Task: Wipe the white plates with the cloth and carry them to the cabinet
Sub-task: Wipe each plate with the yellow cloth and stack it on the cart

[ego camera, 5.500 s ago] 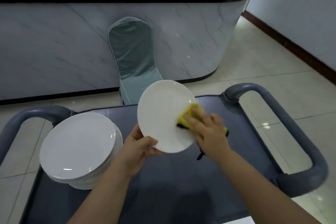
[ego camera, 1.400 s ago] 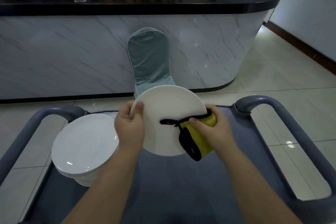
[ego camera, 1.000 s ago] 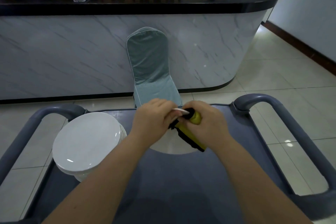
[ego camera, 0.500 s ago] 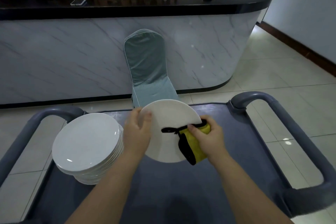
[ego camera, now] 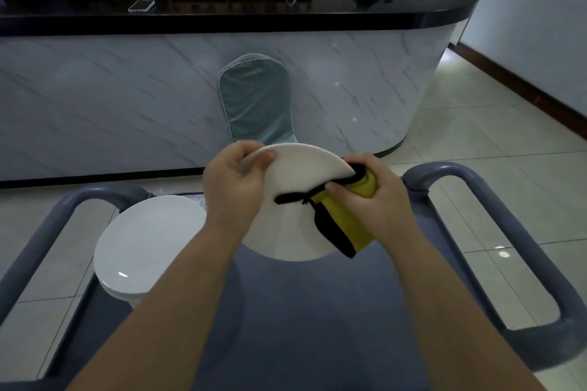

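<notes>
The left hand (ego camera: 235, 187) holds the white plate (ego camera: 295, 200) by its rim; the right hand (ego camera: 371, 200) grips the yellow cloth (ego camera: 343, 225) against it

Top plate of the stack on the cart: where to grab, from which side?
Probably its rim on the right, cart-centre side. The top plate lies flat on the stack, so only the rim gives purchase: pinch across its lip. The grey handle crowds the left.

a covered chair (ego camera: 258, 98) stands against a marble-fronted counter (ego camera: 127, 98) on pale floor tiles (ego camera: 495, 143).
</notes>
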A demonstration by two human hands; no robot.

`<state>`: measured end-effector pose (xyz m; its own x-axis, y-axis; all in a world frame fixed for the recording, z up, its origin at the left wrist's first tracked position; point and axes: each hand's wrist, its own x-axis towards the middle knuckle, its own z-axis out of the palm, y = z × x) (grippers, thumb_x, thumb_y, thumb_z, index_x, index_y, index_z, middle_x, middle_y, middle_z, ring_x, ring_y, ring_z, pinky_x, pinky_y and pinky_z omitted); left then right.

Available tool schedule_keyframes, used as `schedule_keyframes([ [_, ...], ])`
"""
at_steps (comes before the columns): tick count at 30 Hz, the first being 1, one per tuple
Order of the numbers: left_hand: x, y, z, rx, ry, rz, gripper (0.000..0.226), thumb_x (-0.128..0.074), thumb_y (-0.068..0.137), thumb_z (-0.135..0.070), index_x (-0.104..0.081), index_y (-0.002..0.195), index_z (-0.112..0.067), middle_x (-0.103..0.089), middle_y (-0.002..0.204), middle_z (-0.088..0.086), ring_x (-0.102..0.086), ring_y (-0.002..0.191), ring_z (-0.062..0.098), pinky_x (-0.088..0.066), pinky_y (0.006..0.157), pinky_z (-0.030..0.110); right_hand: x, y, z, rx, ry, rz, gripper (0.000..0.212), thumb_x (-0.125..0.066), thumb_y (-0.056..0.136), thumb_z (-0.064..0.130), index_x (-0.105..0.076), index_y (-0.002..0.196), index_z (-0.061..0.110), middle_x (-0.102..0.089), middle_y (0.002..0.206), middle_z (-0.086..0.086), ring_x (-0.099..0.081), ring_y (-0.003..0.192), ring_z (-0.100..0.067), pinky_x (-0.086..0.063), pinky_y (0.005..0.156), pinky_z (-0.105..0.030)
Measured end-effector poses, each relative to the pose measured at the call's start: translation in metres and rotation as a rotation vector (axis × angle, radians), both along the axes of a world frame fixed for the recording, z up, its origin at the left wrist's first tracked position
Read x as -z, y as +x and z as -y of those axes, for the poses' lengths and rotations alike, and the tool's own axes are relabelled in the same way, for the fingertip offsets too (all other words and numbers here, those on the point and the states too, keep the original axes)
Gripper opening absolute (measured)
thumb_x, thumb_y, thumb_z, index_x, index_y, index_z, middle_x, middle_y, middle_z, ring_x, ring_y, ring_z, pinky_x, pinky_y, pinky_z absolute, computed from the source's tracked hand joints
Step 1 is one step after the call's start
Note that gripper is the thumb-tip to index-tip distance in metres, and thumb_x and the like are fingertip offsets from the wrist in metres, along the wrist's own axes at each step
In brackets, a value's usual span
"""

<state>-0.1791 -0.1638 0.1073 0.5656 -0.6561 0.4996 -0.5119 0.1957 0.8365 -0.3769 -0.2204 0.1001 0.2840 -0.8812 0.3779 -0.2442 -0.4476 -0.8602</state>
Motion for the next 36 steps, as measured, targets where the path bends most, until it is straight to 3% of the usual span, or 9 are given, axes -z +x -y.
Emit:
schedule_keyframes([
  [3, 0.036, -0.004, -0.011, -0.124, 0.058, -0.415, 0.012, -0.064, 0.091, -0.032, -0.064, 0.080, -0.028, -0.065, 0.070, -0.018, -0.056, 0.064, -0.005, -0.045, 0.059, 0.014, 0.036, -0.006, -0.007, 0.063, 0.295, 0.131, 0.027, -0.083, 0.075, 0.027, -0.065, 0.092, 0.036, -0.069, 0.091, 0.017, -0.064, 0.087, -0.002, -0.052, 0.074, -0.024],
  [5, 0.056, -0.009, -0.016, -0.110, 0.155, -0.407, 0.011, -0.059, 0.095, -0.030, -0.061, 0.085, -0.026, -0.064, 0.071, -0.020, -0.056, 0.067, -0.003, -0.043, 0.063, 0.020, 0.051, -0.006, -0.011, 0.079, 0.329, 0.123, 0.023, -0.081, 0.077, 0.023, -0.065, 0.088, 0.035, -0.069, 0.087, 0.019, -0.064, 0.082, -0.001, -0.050, 0.068, -0.017],
  [11, 0.029, -0.014, -0.005, 0.148, 0.019, 0.668, 0.032, -0.058, 0.092, -0.040, -0.068, 0.098, -0.011, -0.066, 0.092, 0.001, -0.057, 0.083, 0.022, -0.046, 0.074, 0.035, 0.019, 0.006, -0.006, -0.040, -0.134, -0.282, 0.014, -0.076, 0.080, 0.027, -0.068, 0.091, 0.027, -0.067, 0.083, 0.011, -0.060, 0.080, -0.008, -0.049, 0.072, -0.031],
  [15, -0.009, -0.017, 0.007, 0.107, -0.122, 0.790, 0.024, -0.066, 0.089, -0.036, -0.070, 0.082, -0.014, -0.068, 0.077, -0.001, -0.058, 0.073, 0.019, -0.043, 0.060, 0.031, -0.020, 0.019, -0.003, -0.019, -0.361, -0.287, 0.018, -0.074, 0.079, 0.035, -0.068, 0.092, 0.024, -0.066, 0.082, 0.011, -0.059, 0.077, -0.008, -0.049, 0.069, -0.030],
  [19, -0.011, 0.003, 0.002, 0.031, -0.115, 0.254, 0.004, -0.069, 0.085, -0.028, -0.071, 0.082, -0.031, -0.067, 0.078, -0.016, -0.062, 0.075, 0.006, -0.048, 0.067, 0.023, -0.025, 0.012, 0.001, -0.023, -0.173, -0.074, 0.025, -0.078, 0.075, 0.031, -0.062, 0.092, 0.040, -0.065, 0.089, 0.022, -0.060, 0.086, 0.002, -0.041, 0.074, -0.008],
  [24, 0.044, -0.001, -0.013, -0.111, 0.036, -0.438, 0.016, -0.064, 0.092, -0.034, -0.063, 0.076, -0.033, -0.063, 0.067, -0.018, -0.055, 0.063, 0.000, -0.044, 0.058, 0.015, 0.029, 0.004, -0.001, 0.044, 0.114, 0.029, 0.025, -0.081, 0.076, 0.027, -0.063, 0.089, 0.039, -0.067, 0.088, 0.020, -0.062, 0.086, -0.001, -0.050, 0.076, -0.024],
  [29, 0.084, 0.006, -0.026, 0.016, 0.463, -0.576, 0.012, -0.057, 0.096, -0.029, -0.064, 0.102, -0.020, -0.067, 0.090, 0.000, -0.058, 0.081, 0.013, -0.046, 0.063, 0.014, 0.062, 0.000, -0.003, 0.125, -0.311, -0.261, 0.018, -0.077, 0.079, 0.026, -0.066, 0.091, 0.032, -0.063, 0.083, 0.013, -0.056, 0.075, -0.003, -0.043, 0.064, -0.018],
  [33, 0.077, 0.002, -0.043, 0.294, 0.504, -1.537, 0.041, -0.057, 0.094, -0.042, -0.058, 0.112, -0.005, -0.068, 0.108, 0.019, -0.066, 0.101, 0.034, -0.056, 0.080, 0.045, 0.070, -0.005, 0.001, 0.095, -0.816, -0.438, 0.023, -0.079, 0.075, 0.015, -0.073, 0.097, 0.010, -0.068, 0.087, -0.005, -0.061, 0.071, -0.026, -0.049, 0.063, -0.034],
  [36, 0.063, -0.008, -0.040, 0.288, 0.414, -1.662, 0.027, -0.059, 0.095, -0.021, -0.058, 0.102, 0.005, -0.068, 0.099, 0.024, -0.070, 0.085, 0.038, -0.060, 0.058, 0.045, 0.068, 0.002, -0.003, -0.018, -1.006, -0.517, 0.016, -0.075, 0.081, 0.012, -0.074, 0.096, 0.008, -0.067, 0.086, -0.008, -0.059, 0.066, -0.029, -0.048, 0.063, -0.038],
])
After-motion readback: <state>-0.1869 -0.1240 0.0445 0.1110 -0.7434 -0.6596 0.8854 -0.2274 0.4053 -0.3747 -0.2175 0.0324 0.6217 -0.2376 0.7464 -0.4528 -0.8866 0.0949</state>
